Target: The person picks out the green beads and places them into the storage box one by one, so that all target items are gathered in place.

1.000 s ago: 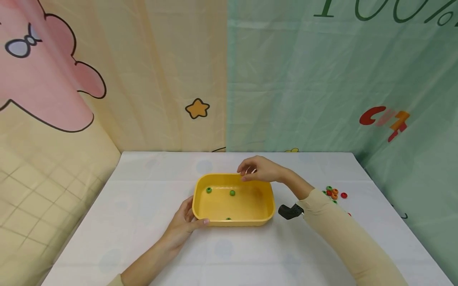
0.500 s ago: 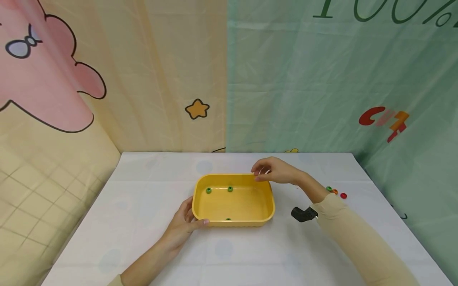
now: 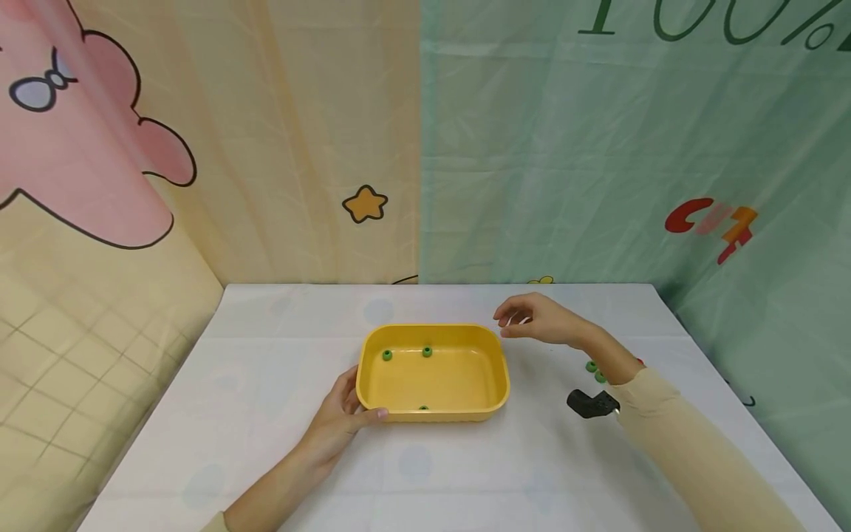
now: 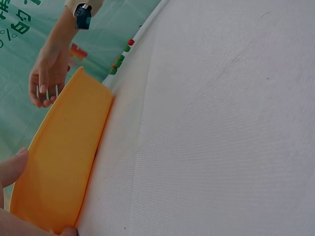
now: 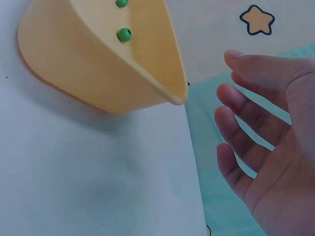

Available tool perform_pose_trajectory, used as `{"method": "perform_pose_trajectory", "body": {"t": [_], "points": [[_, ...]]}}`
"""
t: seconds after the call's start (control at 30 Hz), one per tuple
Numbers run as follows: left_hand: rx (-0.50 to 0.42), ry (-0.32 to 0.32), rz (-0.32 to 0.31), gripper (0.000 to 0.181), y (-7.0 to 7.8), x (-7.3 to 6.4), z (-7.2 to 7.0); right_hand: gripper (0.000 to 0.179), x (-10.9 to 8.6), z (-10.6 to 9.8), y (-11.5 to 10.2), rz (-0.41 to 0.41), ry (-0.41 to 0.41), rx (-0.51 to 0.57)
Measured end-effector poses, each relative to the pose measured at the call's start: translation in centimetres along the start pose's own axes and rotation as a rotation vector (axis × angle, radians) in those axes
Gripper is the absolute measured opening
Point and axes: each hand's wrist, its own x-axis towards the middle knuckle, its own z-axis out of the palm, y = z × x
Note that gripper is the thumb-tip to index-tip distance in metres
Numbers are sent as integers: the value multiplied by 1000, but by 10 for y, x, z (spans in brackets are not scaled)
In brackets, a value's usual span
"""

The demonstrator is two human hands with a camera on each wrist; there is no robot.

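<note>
A yellow plastic tub (image 3: 432,415) stands on the white table, with three green beads inside, one a green bead (image 3: 427,352) near the back wall. My left hand (image 3: 339,414) grips the tub's left front corner, thumb over the rim; the left wrist view shows its thumb and fingers at the tub's wall (image 4: 69,152). Just beyond the tub's back right corner hovers my right hand (image 3: 541,319), its fingers loosely bent and nothing between them. In the right wrist view its palm and fingers (image 5: 246,142) face the tub, apart from it.
Several loose green and red beads (image 3: 592,366) lie on the table (image 3: 425,480) at the right, partly hidden by the right forearm. A black camera mount (image 3: 592,404) hangs below that wrist. Printed curtains (image 3: 532,148) stand behind the table and along both sides.
My right hand has moved right, from over the tub's back rim to past its right corner. One green bead inside shifted slightly toward the back. The left hand keeps its hold.
</note>
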Motion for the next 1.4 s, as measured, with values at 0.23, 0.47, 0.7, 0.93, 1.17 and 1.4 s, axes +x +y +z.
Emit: {"method": "perform_pose_trajectory", "body": {"t": [0.23, 0.47, 0.7, 0.93, 1.17, 1.4], "points": [[3, 2, -1, 94, 0, -1, 0, 26, -16, -11, 7, 36, 25, -22], [-5, 6, 1, 94, -1, 0, -1, 27, -28, -18, 12, 35, 35, -28], [-10, 2, 4, 95, -2, 0, -1, 31, -44, -25, 18, 63, 60, -45], [-15, 1, 6, 95, -1, 0, 0, 33, -62, -32, 30, 83, 86, -72], [-10, 3, 5, 96, -2, 0, 0, 31, -82, -38, 39, 96, 121, -89], [-8, 0, 6, 96, -1, 0, 0, 33, -100, -41, 44, 120, 150, -60]]}}
